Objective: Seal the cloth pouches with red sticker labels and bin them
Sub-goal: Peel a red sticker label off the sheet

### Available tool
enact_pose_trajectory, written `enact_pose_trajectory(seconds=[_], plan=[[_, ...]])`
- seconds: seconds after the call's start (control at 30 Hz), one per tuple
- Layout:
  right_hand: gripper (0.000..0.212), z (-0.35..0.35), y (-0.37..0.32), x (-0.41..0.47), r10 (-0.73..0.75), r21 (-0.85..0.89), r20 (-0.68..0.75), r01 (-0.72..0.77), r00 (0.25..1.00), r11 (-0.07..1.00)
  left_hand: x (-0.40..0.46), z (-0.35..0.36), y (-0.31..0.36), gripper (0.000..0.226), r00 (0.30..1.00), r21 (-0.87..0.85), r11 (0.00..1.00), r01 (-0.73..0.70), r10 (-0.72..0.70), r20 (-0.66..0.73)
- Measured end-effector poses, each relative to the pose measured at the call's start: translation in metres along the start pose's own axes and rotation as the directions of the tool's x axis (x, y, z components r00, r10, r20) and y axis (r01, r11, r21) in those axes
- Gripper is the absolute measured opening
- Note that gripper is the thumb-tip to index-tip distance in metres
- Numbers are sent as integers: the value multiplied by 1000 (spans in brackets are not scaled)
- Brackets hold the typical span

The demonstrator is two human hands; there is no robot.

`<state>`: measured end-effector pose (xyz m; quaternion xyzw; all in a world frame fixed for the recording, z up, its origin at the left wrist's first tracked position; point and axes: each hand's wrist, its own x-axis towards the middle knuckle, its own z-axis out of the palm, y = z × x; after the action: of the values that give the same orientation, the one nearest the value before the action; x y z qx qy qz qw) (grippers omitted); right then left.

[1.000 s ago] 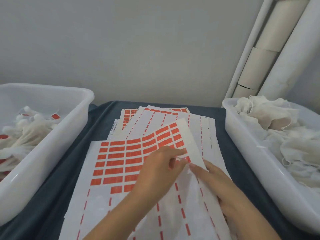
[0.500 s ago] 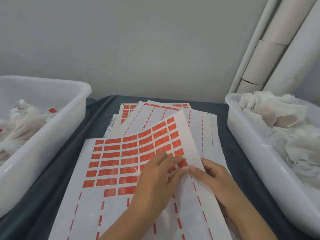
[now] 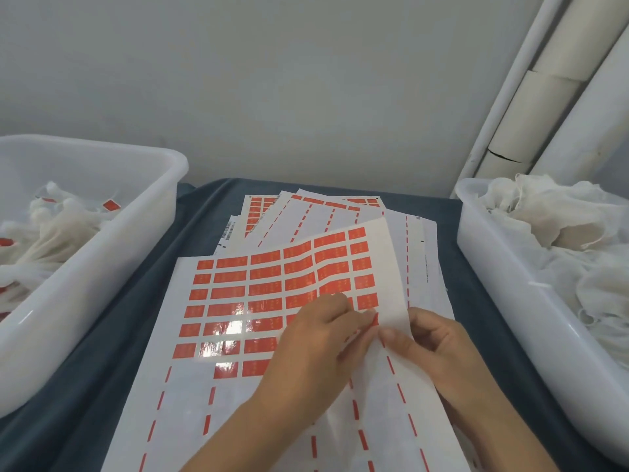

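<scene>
1. Since the earlier frame, the right edge of the top sticker sheet is curling up higher at centre frame, and the left hand is drawing a red label off it; peeling looks under way.
2. The left hand's grip is pinching that label at its fingertips, fingers curled, forearm entering from the bottom of the frame.
3. The right hand is pinching the lifted sheet edge, holding it raised.
4. Unsealed cloth pouches are lying in the right bin; sealed ones are sitting in the left bin.
5. No pouch is in hand, so sealing is likely waiting on this label.
</scene>
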<state>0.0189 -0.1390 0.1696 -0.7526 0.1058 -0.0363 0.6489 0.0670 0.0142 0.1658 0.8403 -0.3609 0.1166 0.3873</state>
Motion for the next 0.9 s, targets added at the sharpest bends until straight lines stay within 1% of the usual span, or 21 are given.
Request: enact_pose_trajectory(seconds=[0.1,0.2,0.33,0.5,0.63,0.73,0.9], plan=[[30,0,0,-1,-4,-8,-11,4,1000,1000,0,-2,-1,36,999,-37,999,13,-12,34],[32,1,-1,-1,-7,-7,-9,7,1000,1000,2,-5,-1,36,1000,-73,997,14,-12,21],[31,1,-1,-1,-13,-3,-17,13,1000,1000,2,-6,-1,34,1000,-47,999,8,-8,15],[29,1,-1,-1,-21,14,-12,21,1000,1000,3,-9,-1,42,1000,-39,999,-3,4,12],[29,1,-2,-1,-27,22,-9,27,1000,999,3,-10,0,39,999,-55,998,5,-2,49],[30,2,-2,-1,-26,30,-5,26,1000,999,4,-11,-2,38,999,-67,998,-3,6,48],[31,2,-3,-1,-21,21,-13,21,1000,1000,3,-9,-3,35,999,-35,999,-20,21,32]])
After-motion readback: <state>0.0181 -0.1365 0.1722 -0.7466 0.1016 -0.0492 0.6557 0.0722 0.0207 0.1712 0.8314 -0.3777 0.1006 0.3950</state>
